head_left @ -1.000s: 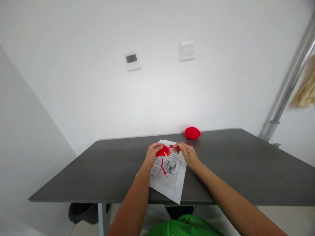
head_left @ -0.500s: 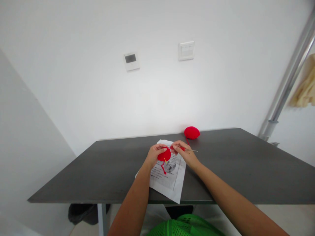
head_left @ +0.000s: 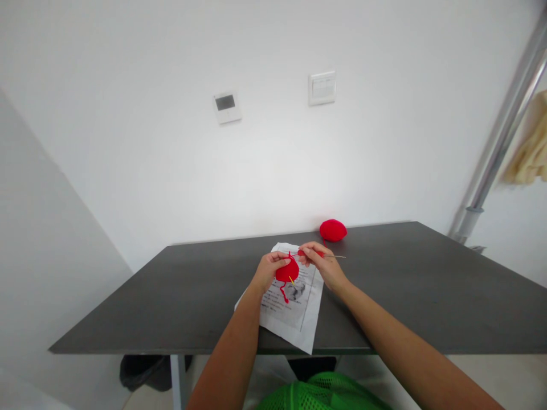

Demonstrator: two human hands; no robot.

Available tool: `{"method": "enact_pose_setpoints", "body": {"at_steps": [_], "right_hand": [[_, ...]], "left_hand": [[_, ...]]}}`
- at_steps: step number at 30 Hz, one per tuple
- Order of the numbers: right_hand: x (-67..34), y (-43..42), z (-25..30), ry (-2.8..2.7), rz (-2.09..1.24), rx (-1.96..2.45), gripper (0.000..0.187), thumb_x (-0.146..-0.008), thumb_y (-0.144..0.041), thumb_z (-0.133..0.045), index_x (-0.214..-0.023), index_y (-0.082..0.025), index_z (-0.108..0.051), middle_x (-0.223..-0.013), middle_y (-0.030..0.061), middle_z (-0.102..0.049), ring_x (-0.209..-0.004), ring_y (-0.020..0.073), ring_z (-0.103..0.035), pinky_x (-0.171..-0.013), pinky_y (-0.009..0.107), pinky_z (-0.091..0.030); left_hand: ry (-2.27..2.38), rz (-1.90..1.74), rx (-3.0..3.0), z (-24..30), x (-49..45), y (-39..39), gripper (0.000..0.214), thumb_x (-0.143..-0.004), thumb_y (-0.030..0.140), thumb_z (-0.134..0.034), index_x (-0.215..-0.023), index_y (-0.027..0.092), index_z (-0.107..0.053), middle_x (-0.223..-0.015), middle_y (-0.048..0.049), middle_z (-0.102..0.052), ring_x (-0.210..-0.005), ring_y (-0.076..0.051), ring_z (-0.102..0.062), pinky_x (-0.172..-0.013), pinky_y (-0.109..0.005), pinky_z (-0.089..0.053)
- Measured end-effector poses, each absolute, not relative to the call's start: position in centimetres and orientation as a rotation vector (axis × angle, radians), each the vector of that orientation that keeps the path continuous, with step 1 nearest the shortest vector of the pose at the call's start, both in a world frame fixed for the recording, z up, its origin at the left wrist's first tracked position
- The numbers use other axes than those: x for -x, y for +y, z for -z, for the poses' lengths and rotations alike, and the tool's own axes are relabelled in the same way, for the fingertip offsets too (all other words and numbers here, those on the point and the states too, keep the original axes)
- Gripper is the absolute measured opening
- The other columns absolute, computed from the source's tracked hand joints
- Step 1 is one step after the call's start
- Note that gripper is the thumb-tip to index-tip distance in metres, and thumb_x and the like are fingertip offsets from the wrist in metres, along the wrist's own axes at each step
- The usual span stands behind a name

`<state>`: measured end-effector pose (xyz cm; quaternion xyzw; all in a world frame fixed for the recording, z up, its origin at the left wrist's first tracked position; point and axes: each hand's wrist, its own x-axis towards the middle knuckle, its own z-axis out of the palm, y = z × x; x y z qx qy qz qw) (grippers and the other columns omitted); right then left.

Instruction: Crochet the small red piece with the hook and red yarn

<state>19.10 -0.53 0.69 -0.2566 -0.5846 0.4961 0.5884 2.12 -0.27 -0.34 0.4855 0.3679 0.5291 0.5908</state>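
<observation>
My left hand [head_left: 269, 270] pinches the left edge of a small round red crochet piece [head_left: 286, 270]. A yellow stitch marker [head_left: 292, 280] sticks out of its lower part, and a short red yarn tail [head_left: 284, 292] dangles below. In my right hand [head_left: 321, 263] is a crochet hook with a red grip [head_left: 302, 252]; its thin metal rear end [head_left: 335, 256] points right. The hook's tip reaches toward the top of the piece, though whether it sits in a stitch is too small to tell. Beyond my right hand lies a red yarn ball [head_left: 333, 230], its strand running toward that hand.
Under my hands a printed paper sheet [head_left: 294, 324] lies on the dark table [head_left: 405, 285], overhanging the front edge slightly. A white wall rises behind, with a thermostat [head_left: 227, 107] and a light switch [head_left: 322, 88]. Below the table at left is a black bin [head_left: 147, 370].
My right hand and the hook have shifted slightly right, away from the crochet piece. A small loop of red yarn now stands up at the top of the piece.
</observation>
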Motion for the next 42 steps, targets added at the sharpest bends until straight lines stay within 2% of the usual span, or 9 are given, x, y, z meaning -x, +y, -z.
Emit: {"method": "enact_pose_setpoints", "body": {"at_steps": [4,8,13,17,25,32,35,38,42], "right_hand": [[-19.2,-0.4,-0.5,-1.442,-1.096,0.624,0.015,-0.075,-0.035,-0.061,-0.078,-0.020,-0.065,-0.061,-0.0012,-0.060,-0.057,0.0128,-0.053,-0.053,0.024,-0.040],[-18.9,-0.3,-0.1,-1.546,-1.040,0.624,0.011,-0.073,-0.030,-0.063,-0.078,-0.021,-0.066,-0.075,-0.0001,-0.061,-0.069,0.0140,-0.055,-0.060,0.024,-0.043],[-18.6,-0.6,-0.1,-1.498,-1.110,0.657,0.017,-0.078,-0.035,-0.056,-0.083,-0.023,-0.066,-0.085,0.0008,-0.061,-0.077,0.0157,-0.056,-0.063,0.026,-0.046],[-18.5,-0.7,-0.1,-1.522,-1.098,0.658,0.013,-0.074,-0.033,-0.061,-0.080,-0.022,-0.065,-0.079,-0.0002,-0.061,-0.076,0.0154,-0.056,-0.068,0.026,-0.044],[-18.4,-0.3,0.5,-1.463,-1.209,0.666,0.017,-0.063,-0.026,-0.071,-0.073,-0.019,-0.059,-0.063,-0.0047,-0.054,-0.059,0.0108,-0.049,-0.056,0.023,-0.037],[-18.5,-0.2,0.3,-1.128,-1.453,0.619,0.020,-0.057,-0.018,-0.071,-0.074,-0.021,-0.060,-0.068,-0.0033,-0.062,-0.062,0.0121,-0.055,-0.059,0.023,-0.041],[-18.7,-0.3,0.0,-1.025,-1.578,0.597,0.023,-0.055,-0.016,-0.071,-0.075,-0.021,-0.060,-0.068,-0.0026,-0.064,-0.063,0.0131,-0.058,-0.060,0.024,-0.043],[-18.9,-0.3,-0.1,-0.990,-1.673,0.552,0.025,-0.054,-0.015,-0.071,-0.077,-0.020,-0.060,-0.068,-0.0020,-0.065,-0.064,0.0133,-0.060,-0.061,0.024,-0.045],[-18.9,-0.5,-0.1,-1.002,-1.729,0.494,0.025,-0.056,-0.014,-0.070,-0.078,-0.019,-0.061,-0.070,-0.0008,-0.066,-0.064,0.0125,-0.060,-0.062,0.023,-0.046]], "left_hand": [[0.866,-1.313,-1.130,0.5,-2.1,-0.1,0.021,-0.054,0.023,-0.074,-0.069,0.012,-0.064,-0.064,-0.0016,-0.066,-0.057,-0.011,-0.057,-0.059,-0.023,-0.041],[0.858,-1.366,-1.090,0.4,-2.4,0.0,0.021,-0.053,0.022,-0.075,-0.067,0.013,-0.063,-0.063,-0.0016,-0.066,-0.057,-0.011,-0.057,-0.060,-0.024,-0.042],[0.857,-1.365,-1.052,0.3,-2.9,-0.3,0.023,-0.053,0.025,-0.076,-0.066,0.013,-0.060,-0.062,-0.0010,-0.064,-0.056,-0.011,-0.057,-0.059,-0.024,-0.042],[0.830,-1.300,-1.078,0.3,-3.0,-0.4,0.024,-0.053,0.024,-0.076,-0.068,0.012,-0.062,-0.064,-0.0019,-0.064,-0.059,-0.012,-0.058,-0.062,-0.025,-0.043],[0.932,-1.271,-1.237,0.8,-3.0,0.1,0.024,-0.051,0.029,-0.075,-0.064,0.013,-0.063,-0.062,-0.0014,-0.063,-0.056,-0.011,-0.054,-0.058,-0.024,-0.040],[0.956,-1.277,-1.282,0.6,-2.3,0.3,0.023,-0.059,0.033,-0.069,-0.067,0.012,-0.066,-0.052,0.0009,-0.057,-0.049,-0.008,-0.046,-0.052,-0.022,-0.034],[0.973,-1.251,-1.320,0.4,-2.2,0.2,0.024,-0.056,0.029,-0.070,-0.073,0.013,-0.069,-0.061,-0.0017,-0.063,-0.055,-0.011,-0.051,-0.057,-0.023,-0.038],[1.037,-1.261,-1.374,0.3,-2.1,0.2,0.020,-0.054,0.025,-0.071,-0.070,0.014,-0.069,-0.070,-0.0033,-0.067,-0.063,-0.014,-0.056,-0.063,-0.025,-0.042],[1.173,-1.361,-1.383,0.5,-1.6,0.6,0.013,-0.058,0.025,-0.067,-0.066,0.015,-0.068,-0.063,-0.0024,-0.066,-0.059,-0.014,-0.056,-0.061,-0.026,-0.042]]}}
